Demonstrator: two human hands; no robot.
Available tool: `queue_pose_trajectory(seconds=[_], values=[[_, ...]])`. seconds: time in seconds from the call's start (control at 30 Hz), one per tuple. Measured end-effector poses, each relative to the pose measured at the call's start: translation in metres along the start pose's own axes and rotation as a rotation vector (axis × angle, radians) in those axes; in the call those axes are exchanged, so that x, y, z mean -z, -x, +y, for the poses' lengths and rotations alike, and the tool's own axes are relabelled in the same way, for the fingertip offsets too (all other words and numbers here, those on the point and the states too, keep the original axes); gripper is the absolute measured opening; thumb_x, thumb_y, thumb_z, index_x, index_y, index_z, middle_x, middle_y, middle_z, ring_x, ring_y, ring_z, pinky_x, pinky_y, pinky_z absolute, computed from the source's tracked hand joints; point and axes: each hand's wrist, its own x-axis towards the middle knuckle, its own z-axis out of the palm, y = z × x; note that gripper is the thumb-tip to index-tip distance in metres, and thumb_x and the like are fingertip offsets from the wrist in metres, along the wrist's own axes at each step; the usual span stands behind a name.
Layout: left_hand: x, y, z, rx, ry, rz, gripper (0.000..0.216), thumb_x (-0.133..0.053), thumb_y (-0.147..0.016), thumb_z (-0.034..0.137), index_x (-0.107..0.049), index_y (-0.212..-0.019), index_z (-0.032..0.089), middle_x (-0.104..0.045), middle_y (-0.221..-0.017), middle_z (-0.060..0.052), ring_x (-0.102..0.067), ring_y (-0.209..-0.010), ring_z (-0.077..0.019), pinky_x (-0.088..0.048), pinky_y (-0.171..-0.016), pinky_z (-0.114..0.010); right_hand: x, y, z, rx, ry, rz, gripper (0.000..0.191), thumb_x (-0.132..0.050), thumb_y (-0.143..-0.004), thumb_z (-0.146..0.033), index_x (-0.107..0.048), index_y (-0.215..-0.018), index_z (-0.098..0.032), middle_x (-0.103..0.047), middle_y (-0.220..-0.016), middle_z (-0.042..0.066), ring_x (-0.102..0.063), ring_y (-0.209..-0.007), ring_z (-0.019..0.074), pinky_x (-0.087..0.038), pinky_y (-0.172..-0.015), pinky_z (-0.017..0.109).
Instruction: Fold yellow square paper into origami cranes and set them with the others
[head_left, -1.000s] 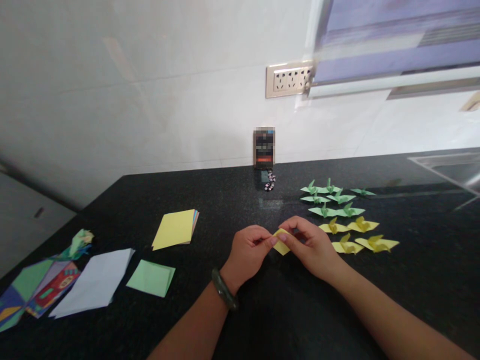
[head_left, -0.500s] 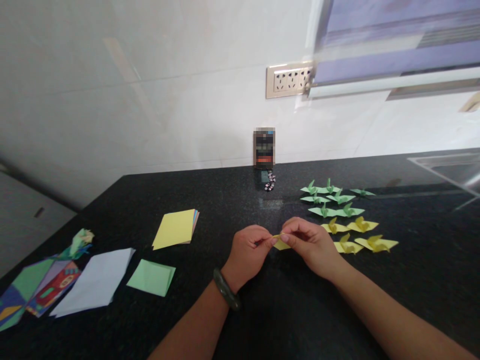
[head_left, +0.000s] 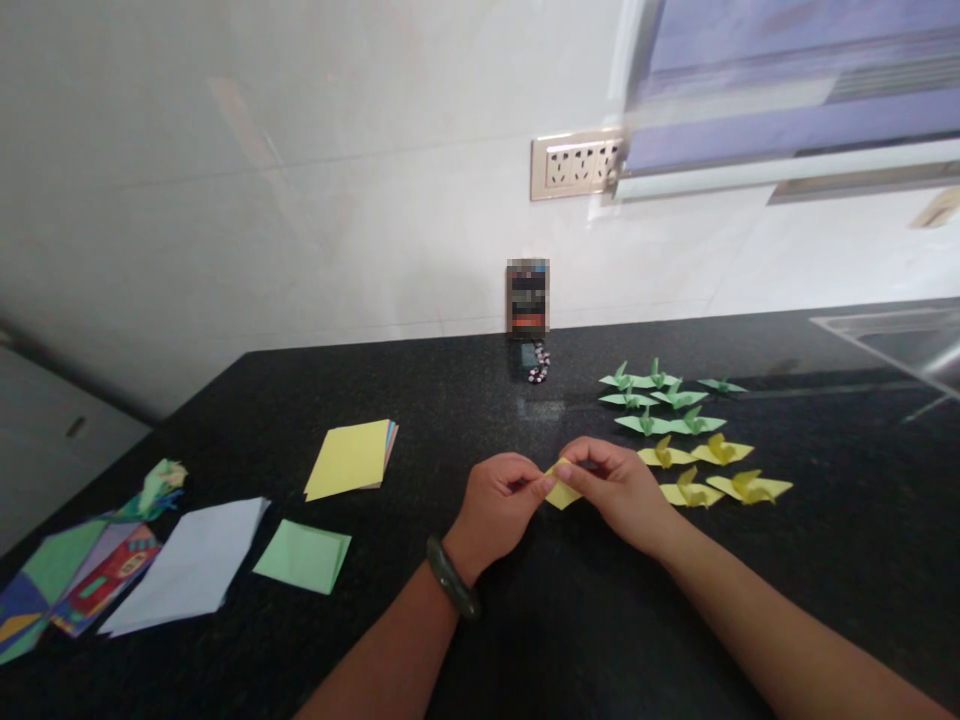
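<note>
Between both hands is a small folded piece of yellow paper, held just above the black counter. My left hand wears a dark bangle on its wrist and pinches the paper's left side between thumb and finger. My right hand pinches it at the upper right, thumb toward me. The fingers cover part of the folds. Right of my right hand sit several yellow paper cranes, and behind them several green paper cranes.
On the left lie a stack of yellow-topped paper, folded green paper, white sheets and a colourful printed paper. A phone-like object, blurred out, leans on the wall, a beaded strap before it. A sink edge is at right.
The yellow paper now shows more of its face and a diamond-like shape between my fingers. My right hand has shifted slightly; both hands keep their pinch.
</note>
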Motion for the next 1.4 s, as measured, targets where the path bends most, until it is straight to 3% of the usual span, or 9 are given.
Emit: queue_pose_trajectory(seconds=[0.1, 0.23, 0.37, 0.53, 0.77, 0.93, 1.03, 1.27, 1.4], values=[[-0.0004, 0.0001, 0.0007, 0.024, 0.005, -0.035, 0.022, -0.059, -0.076, 0.028, -0.062, -0.059, 0.014, -0.058, -0.061, -0.002, -0.051, -0.057, -0.0101, -0.040, -0.055, -0.022, -0.0015, 0.0008, 0.0000, -0.022, 0.029, 0.028, 0.028, -0.057, -0.077, -0.041, -0.059, -0.065, -0.015, -0.054, -0.060, -0.001, -0.048, -0.057, 0.0115, -0.040, -0.055, 0.024], [-0.0010, -0.0001, 0.0035, 0.082, 0.027, -0.029, 0.021, -0.059, -0.075, 0.027, -0.062, -0.059, 0.014, -0.058, -0.061, -0.002, -0.050, -0.056, -0.0101, -0.040, -0.054, -0.022, -0.0009, 0.0000, -0.0005, -0.073, 0.038, 0.027, 0.030, -0.053, -0.079, -0.044, -0.061, -0.071, -0.015, -0.056, -0.062, 0.000, -0.049, -0.055, 0.0116, -0.040, -0.052, 0.023], [-0.0018, 0.0006, 0.0031, 0.099, 0.039, -0.011, 0.022, -0.059, -0.074, 0.028, -0.063, -0.058, 0.014, -0.057, -0.060, -0.002, -0.050, -0.056, -0.0104, -0.040, -0.053, -0.022, -0.0007, -0.0001, -0.0023, -0.014, 0.122, -0.024, 0.022, -0.056, -0.078, -0.037, -0.060, -0.073, -0.016, -0.057, -0.066, 0.000, -0.051, -0.060, 0.0129, -0.042, -0.057, 0.024], [-0.0007, 0.0004, -0.0020, 0.124, 0.089, 0.020, 0.020, -0.059, -0.074, 0.029, -0.064, -0.062, 0.014, -0.059, -0.063, -0.002, -0.052, -0.059, -0.0113, -0.041, -0.055, -0.022, 0.0005, 0.0004, -0.0020, 0.028, 0.231, -0.075, 0.023, -0.044, -0.085, -0.034, -0.056, -0.076, -0.017, -0.053, -0.065, 0.000, -0.049, -0.060, 0.0127, -0.041, -0.057, 0.024], [0.0017, -0.0010, -0.0021, 0.247, 0.194, 0.080, 0.021, -0.060, -0.073, 0.031, -0.064, -0.063, 0.013, -0.061, -0.063, -0.003, -0.053, -0.060, -0.0123, -0.042, -0.057, -0.024, 0.0046, -0.0032, -0.0005, 0.119, 0.473, -0.010, 0.027, -0.038, -0.088, -0.033, -0.049, -0.068, -0.019, -0.049, -0.062, 0.000, -0.046, -0.061, 0.0138, -0.037, -0.057, 0.026], [-0.0012, 0.0007, -0.0005, 0.220, 0.204, 0.057, 0.021, -0.060, -0.074, 0.031, -0.065, -0.064, 0.013, -0.062, -0.066, -0.003, -0.054, -0.062, -0.0125, -0.043, -0.059, -0.024, -0.0002, -0.0013, -0.0012, 0.068, 0.328, -0.017, 0.027, -0.038, -0.087, -0.039, -0.053, -0.077, -0.018, -0.053, -0.067, 0.000, -0.050, -0.062, 0.0137, -0.040, -0.058, 0.026], [-0.0009, 0.0009, -0.0003, 0.177, 0.183, 0.057, 0.020, -0.060, -0.074, 0.030, -0.065, -0.063, 0.013, -0.062, -0.066, -0.003, -0.054, -0.062, -0.0122, -0.043, -0.059, -0.024, -0.0030, 0.0000, -0.0020, 0.062, 0.323, -0.010, 0.027, -0.043, -0.086, -0.038, -0.055, -0.071, -0.018, -0.053, -0.063, 0.000, -0.050, -0.060, 0.0134, -0.040, -0.057, 0.025], [0.0065, -0.0027, -0.0009, 0.228, 0.224, 0.164, 0.021, -0.060, -0.074, 0.033, -0.066, -0.066, 0.014, -0.063, -0.066, -0.002, -0.055, -0.062, -0.0129, -0.044, -0.061, -0.025, 0.0025, -0.0021, -0.0028, 0.082, 0.364, 0.045, 0.023, -0.045, -0.083, -0.033, -0.055, -0.067, -0.018, -0.054, -0.062, -0.001, -0.050, -0.060, 0.0134, -0.040, -0.058, 0.025], [0.0036, -0.0024, 0.0001, 0.253, 0.272, 0.157, 0.023, -0.061, -0.073, 0.035, -0.066, -0.065, 0.013, -0.061, -0.062, -0.001, -0.053, -0.059, -0.0120, -0.042, -0.059, -0.024, -0.0011, -0.0017, -0.0002, -0.011, 0.122, 0.116, 0.025, -0.049, -0.081, -0.041, -0.054, -0.074, -0.018, -0.053, -0.062, -0.001, -0.049, -0.058, 0.0123, -0.041, -0.054, 0.024]])
